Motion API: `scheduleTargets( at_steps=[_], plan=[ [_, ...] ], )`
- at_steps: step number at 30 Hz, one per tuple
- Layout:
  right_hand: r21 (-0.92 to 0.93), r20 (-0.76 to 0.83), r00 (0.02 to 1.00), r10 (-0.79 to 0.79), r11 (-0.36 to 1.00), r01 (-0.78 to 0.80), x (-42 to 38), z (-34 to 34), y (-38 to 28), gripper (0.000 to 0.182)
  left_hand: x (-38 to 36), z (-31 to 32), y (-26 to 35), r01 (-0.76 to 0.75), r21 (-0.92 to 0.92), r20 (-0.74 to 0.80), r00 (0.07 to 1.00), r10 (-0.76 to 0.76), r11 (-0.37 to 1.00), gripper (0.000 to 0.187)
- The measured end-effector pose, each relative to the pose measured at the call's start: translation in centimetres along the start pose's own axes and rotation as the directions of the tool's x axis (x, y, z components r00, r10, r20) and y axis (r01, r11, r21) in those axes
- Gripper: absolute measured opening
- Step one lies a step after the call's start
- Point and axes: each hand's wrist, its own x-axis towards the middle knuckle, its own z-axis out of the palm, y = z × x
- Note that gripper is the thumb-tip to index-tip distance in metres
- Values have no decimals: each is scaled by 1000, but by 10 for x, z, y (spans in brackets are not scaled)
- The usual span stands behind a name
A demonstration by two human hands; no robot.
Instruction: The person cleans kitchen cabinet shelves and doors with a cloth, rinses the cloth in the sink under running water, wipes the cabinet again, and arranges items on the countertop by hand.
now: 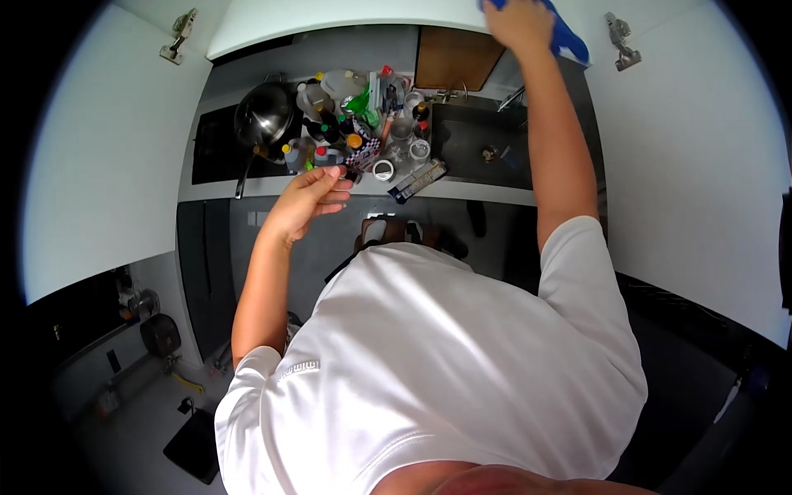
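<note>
My right hand [521,26] is raised to the right end of the white cabinet shelf [346,18], pressed over a blue cloth [568,40]. Part of the cloth lies under the fingers and part hangs past the wrist; the fingertips run up to the top edge of the view. Lower down, my left hand [312,202] hovers in front of the counter with its fingers loosely apart and nothing in it. Behind it on the counter stand several bottles, among them one with an orange cap [355,141], and a white-rimmed jar [384,170].
Open white cabinet doors [107,157] flank me on both sides. Below, a lidded wok [264,115] sits on the black cooktop at left. A dark sink [474,153] is at right, with a long packet [417,181] by its front corner and a brown board [456,58] behind.
</note>
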Motion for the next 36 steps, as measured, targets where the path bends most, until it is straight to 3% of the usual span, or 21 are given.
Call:
scheduleTargets(
  at_steps=[2,4,6,9,10,11,13,15,16,20,21,23,25,26,29,31,32,34,36],
  plan=[
    [7,-149,937,-317,947,321,2,40,-15,66,1,-6,-10,13,15,-47,999,-12,1000,51],
    [96,-92,837,-539,832,547,0,40,-22,64,-4,-10,-17,-6,75,-123,992,15,997,54],
    [154,-148,808,-571,794,589,6,32,-7,54,-14,-12,-24,6,65,-151,989,4,998,57],
    [231,-71,848,-525,818,526,13,4,7,40,-24,-16,-40,32,1,-263,964,-31,999,58],
    [197,-35,893,-449,873,447,15,3,8,42,-26,-20,-48,42,-3,-264,964,-41,999,58],
    [135,-117,892,-437,883,451,23,17,11,45,-26,-24,-57,63,-13,-269,961,-65,998,58],
    [77,-194,879,-436,886,456,21,33,6,50,-26,-26,-70,89,-31,-283,955,-94,996,58],
    [19,-413,813,-410,889,458,8,44,-3,74,-26,-30,-79,116,-52,-282,951,-126,992,58],
    [25,-411,811,-416,884,467,-7,47,-12,74,-25,-31,-82,116,-59,-291,948,-129,991,58],
    [250,-676,468,-569,421,872,-105,84,-56,35,-8,-41,-99,141,-52,-346,926,-150,989,60],
    [371,-493,564,-662,427,825,-120,107,-67,39,2,-49,-106,137,-10,-365,922,-131,991,59],
    [536,-117,659,-743,511,672,-149,167,-84,45,28,-68,-123,137,31,-380,918,-115,990,59],
    [580,212,653,-727,632,514,-162,220,-97,50,62,-90,-140,77,321,-427,901,72,944,66],
    [569,364,615,-699,690,448,-165,241,-103,54,75,-97,-140,75,318,-428,901,73,945,66],
    [492,511,549,-661,749,444,-170,293,-126,55,119,-110,-137,93,463,-477,864,160,881,67],
    [484,541,525,-657,754,444,-167,336,-146,54,152,-122,-138,146,656,-480,838,259,741,65],
    [453,591,512,-623,782,428,-161,361,-158,54,170,-130,-136,146,655,-482,837,260,742,65],
    [423,636,498,-590,806,415,-151,403,-185,55,210,-151,-134,201,774,-467,822,325,601,68],
    [313,625,625,-467,884,348,-147,437,-209,58,255,-170,-133,192,804,-445,822,355,563,67]
  ],
)
